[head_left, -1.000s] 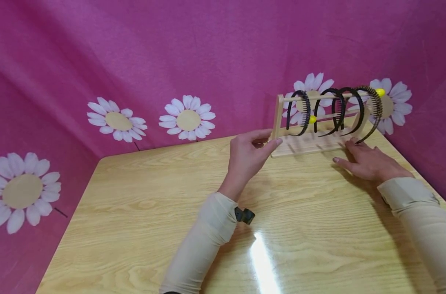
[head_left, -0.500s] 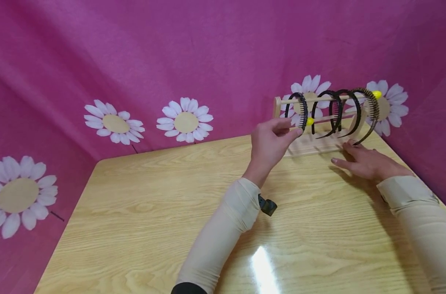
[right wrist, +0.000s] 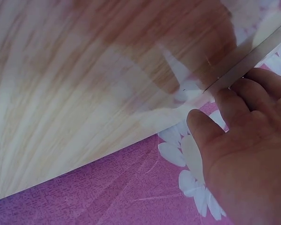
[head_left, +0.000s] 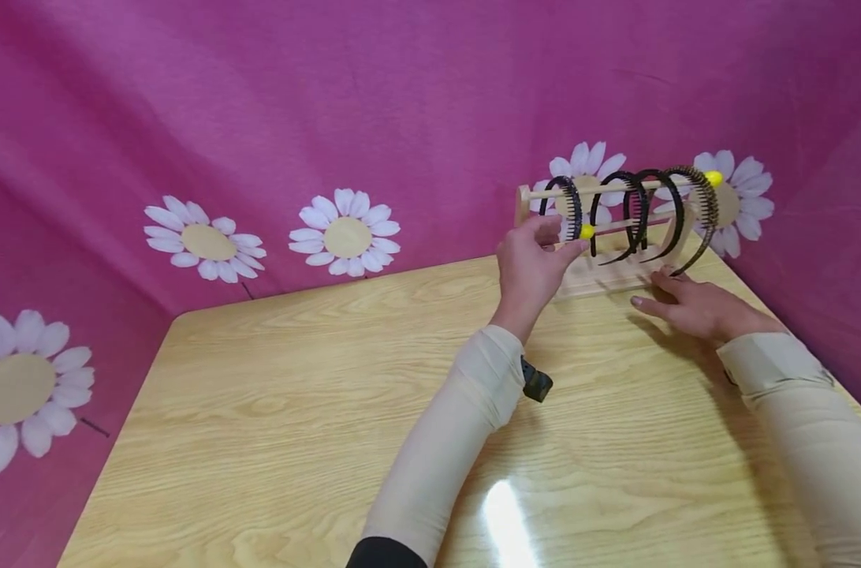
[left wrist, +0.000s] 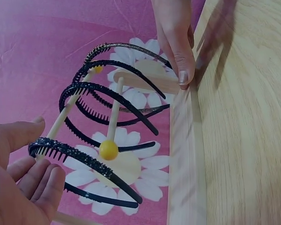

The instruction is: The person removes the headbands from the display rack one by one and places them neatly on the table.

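- The leftmost black toothed headband (left wrist: 86,161) hangs on the upper rod (left wrist: 61,117) of the wooden rack (head_left: 522,207), just beside the fingers of the left hand (head_left: 531,267); this hand is the nearer one.
- In the head view, the rod runs from left to right, and the headband's arch stands across it.
- The left hand keeps thumb and fingers spread apart; whether they touch the headband, one cannot tell.
- The right hand (head_left: 710,308) rests its fingers at the base (head_left: 604,276), thumb apart.
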Tool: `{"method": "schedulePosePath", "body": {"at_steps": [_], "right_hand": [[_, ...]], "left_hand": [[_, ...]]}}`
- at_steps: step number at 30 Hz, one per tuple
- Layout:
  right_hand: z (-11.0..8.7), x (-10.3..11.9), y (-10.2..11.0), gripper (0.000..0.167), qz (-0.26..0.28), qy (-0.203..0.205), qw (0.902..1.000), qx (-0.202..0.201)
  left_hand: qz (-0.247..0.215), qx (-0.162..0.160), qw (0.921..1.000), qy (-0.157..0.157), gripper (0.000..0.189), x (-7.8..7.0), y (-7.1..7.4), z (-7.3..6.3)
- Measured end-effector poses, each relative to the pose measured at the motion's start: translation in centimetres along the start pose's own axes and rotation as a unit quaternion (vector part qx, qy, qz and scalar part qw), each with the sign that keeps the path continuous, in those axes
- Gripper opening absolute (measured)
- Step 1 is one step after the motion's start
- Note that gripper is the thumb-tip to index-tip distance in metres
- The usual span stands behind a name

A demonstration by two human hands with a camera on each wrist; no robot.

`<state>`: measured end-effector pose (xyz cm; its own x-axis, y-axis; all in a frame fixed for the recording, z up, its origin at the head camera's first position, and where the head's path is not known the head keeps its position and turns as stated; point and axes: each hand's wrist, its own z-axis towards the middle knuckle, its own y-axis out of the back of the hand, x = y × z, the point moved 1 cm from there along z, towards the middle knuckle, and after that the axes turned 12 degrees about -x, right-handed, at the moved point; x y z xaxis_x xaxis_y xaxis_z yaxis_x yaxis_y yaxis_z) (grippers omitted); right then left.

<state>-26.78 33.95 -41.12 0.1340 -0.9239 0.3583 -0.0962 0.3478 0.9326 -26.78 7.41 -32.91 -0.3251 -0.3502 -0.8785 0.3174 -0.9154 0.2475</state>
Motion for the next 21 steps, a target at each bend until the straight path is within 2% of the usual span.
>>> {"method": "schedulePosePath", "body": {"at_steps": [7, 13, 21], "right_hand": [[0.1, 0.2, 0.0, 0.098, -0.015, -0.008, 0.9998, 0.011], [0.0, 0.3, 0.2, 0.097, -0.007, -0.004, 1.0000, 0.003], [-0.2, 0.0, 0.4, 0.095, 0.000, -0.001, 1.0000, -0.004]], "left_hand": [[0.001, -0.020, 0.9995, 0.025, 0.045, 0.4, -0.9, 0.4], [0.002, -0.019, 0.9992, 0.034, 0.037, 0.6, -1.5, 0.7], [0.025, -0.007, 0.9996, -0.005, 0.027, 0.7, -2.1, 0.6]]}}
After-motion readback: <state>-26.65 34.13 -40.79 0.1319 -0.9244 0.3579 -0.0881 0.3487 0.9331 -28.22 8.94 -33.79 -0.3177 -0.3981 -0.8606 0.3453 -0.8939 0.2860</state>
